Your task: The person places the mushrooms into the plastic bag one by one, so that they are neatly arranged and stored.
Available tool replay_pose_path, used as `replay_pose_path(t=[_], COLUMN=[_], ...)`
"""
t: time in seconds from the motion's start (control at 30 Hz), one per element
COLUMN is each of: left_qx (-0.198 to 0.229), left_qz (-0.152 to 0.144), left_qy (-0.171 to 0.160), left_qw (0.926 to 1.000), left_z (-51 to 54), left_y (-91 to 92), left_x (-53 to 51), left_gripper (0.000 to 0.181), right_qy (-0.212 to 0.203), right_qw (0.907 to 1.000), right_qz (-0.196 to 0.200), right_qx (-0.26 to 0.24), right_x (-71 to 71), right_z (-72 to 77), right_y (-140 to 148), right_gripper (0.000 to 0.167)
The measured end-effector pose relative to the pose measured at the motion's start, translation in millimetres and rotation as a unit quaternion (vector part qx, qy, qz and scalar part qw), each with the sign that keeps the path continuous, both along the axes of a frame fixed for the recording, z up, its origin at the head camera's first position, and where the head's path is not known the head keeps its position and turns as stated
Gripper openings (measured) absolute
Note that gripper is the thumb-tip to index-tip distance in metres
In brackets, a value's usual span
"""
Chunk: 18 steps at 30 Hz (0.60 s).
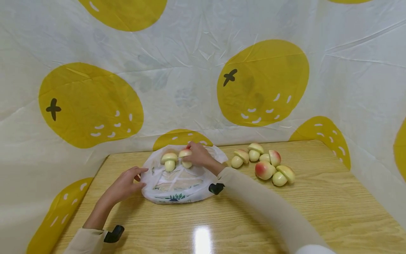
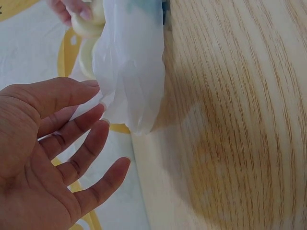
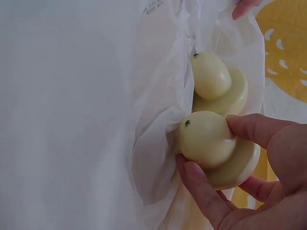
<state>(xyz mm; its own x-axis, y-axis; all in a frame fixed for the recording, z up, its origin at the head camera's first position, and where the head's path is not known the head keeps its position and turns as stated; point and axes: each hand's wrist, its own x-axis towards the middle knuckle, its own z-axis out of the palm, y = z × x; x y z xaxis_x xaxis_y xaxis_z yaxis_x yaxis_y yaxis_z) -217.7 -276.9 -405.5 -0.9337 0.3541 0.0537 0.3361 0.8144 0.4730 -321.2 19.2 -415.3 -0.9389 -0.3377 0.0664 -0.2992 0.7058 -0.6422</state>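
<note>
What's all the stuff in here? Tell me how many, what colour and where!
Cloth: 1, white with yellow fruit, behind the table
Table: 1, light brown, under the bag
Bag: 1, white with printing, on the table
Mushrooms: 7, pale yellow, some with red; five right of the bag, two at it
Wrist pieces: 2, black, at the wrists
Sleeves: 2, beige, on the arms
Left hand: 1, at the bag's left edge
Right hand: 1, holding a mushroom
</note>
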Motion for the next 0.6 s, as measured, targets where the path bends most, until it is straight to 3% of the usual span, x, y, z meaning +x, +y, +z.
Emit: replay_pose_path(t=[0.33,0.6], left_qx=[0.002,0.003], left_qz=[0.0,0.0], left_qy=[-0.001,0.001], left_qw=[1.0,1.0], left_z=[-0.3,-0.6], left_y=[0.2,-1.6], left_x=[0.9,1.0], left_gripper=[0.048,0.047], right_qy=[-0.008,-0.004], right_qw=[0.9991,0.9972], right_qz=[-0.028,-0.042], right_qx=[0.03,0.061], right_x=[3.0,8.3], right_z=[-6.6,-0.7], right_y=[-6.8,-5.5], right_gripper=[0.049,0.056])
